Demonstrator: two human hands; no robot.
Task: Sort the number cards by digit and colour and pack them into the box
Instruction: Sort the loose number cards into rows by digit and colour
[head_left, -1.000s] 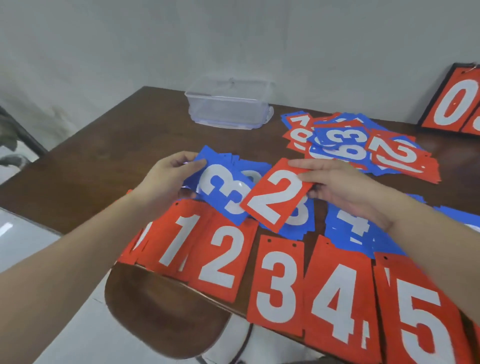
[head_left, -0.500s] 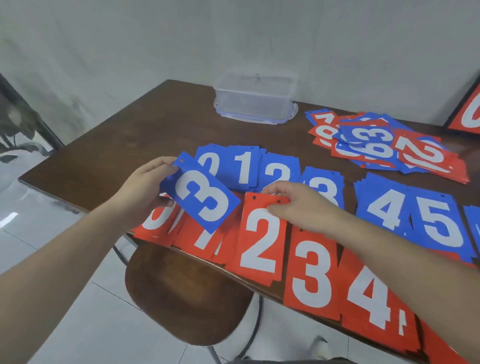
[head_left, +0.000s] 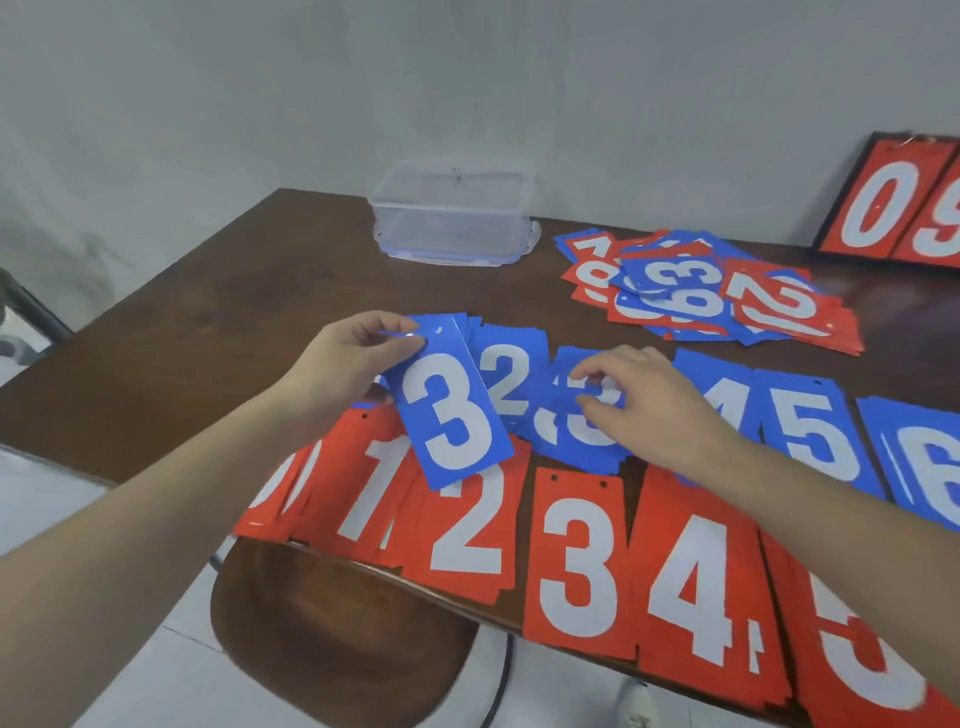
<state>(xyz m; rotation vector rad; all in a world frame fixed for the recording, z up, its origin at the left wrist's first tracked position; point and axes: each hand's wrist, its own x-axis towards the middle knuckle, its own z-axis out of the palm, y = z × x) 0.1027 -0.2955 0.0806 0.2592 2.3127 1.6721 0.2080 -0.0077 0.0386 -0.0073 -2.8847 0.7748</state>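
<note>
Cards everywhere on the desk (head_left: 208, 322): 6 red stacks (head_left: 576, 561) up front, 0 to 5, a blue row (head_left: 810, 431) behind with 2, 3, 4, 5, 6 showing, and 1 mixed heap (head_left: 696, 296). Edge of frame cuts off the 5 and 6. Left hand (head_left: 353, 364) pinches a blue 3 (head_left: 452, 410) at its top, hiding the row's start. Right hand (head_left: 639, 400), loosely curled, touches the blue 3 stack (head_left: 566, 441). 1 clear box (head_left: 452, 218) sits at the far edge.

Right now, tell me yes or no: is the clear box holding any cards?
No. The clear box at the back of the table shows only bare walls and floor, with no cards inside.
</note>
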